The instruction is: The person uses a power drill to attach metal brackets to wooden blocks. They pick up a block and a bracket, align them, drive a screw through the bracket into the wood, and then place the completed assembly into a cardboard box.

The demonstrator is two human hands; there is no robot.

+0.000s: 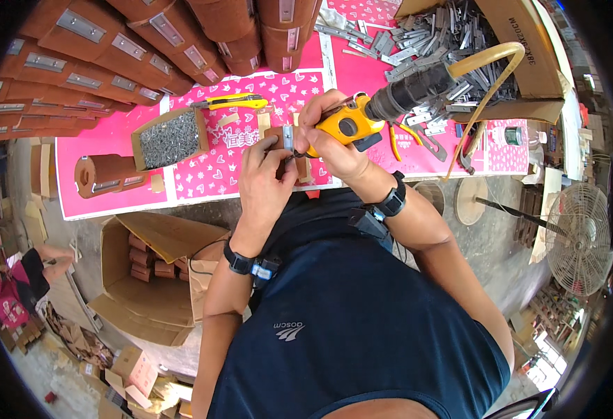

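Observation:
My right hand (340, 148) is wrapped round a yellow-and-black power screwdriver (354, 124), its bit pointing left and down at the work. My left hand (264, 183) presses its fingers on a small brown curved wooden piece (274, 134) at the table's near edge. A silver metal plate (288, 137) lies on that piece. My left thumb and fingertips meet close to the driver's tip; any screw there is too small to make out. Left of my hands stands an open cardboard box of screws (170, 142). A yellow utility knife (236, 102) lies beyond it.
Stacked brown wooden pieces (160, 42) with metal plates fill the far left. A heap of metal plates (439, 49) lies far right, by pliers (395, 143) and a hammer (468, 155). A floor carton (146, 300) holds brown pieces. A fan (577, 239) stands right; another person (24, 286) is far left.

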